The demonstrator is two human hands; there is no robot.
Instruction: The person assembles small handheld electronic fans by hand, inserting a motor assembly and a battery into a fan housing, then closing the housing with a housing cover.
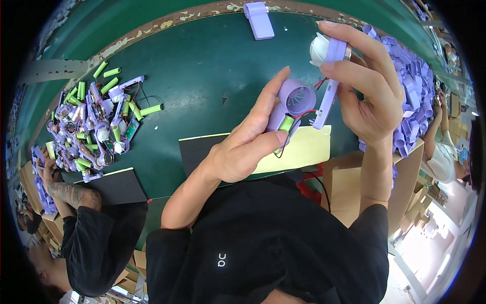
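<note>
- At your edge of the table (212, 66), a pad, part black and part yellow (314, 144), lies below your hands, with an open cardboard box (344, 195) beside it.
- Your left hand (243, 144) pinches the purple shell (276, 120) above that pad, the thumb pressed at the green cell (287, 123) and the other fingers along the shell's far side. The cell lies in the shell, so that part looks done.
- Your right hand (372, 96) pinches the purple strip (329, 100) just beside the shell, fingers bent around its upper end, where the white fan wheel (318, 50) sits. Fan and strip appear to be one piece already.
- The red wire (307, 112) runs between the two parts, so wiring looks made; shell and strip stand apart, and bringing them together seems to be what is left on this unit.
- To your left, a heap of wired parts (91, 121) with green cells suggests many more units to do; to your right, a large pile of purple shells (412, 96) looks like stock.
- Near the far edge, one closed purple unit (260, 23) lies alone, apparently assembled.
</note>
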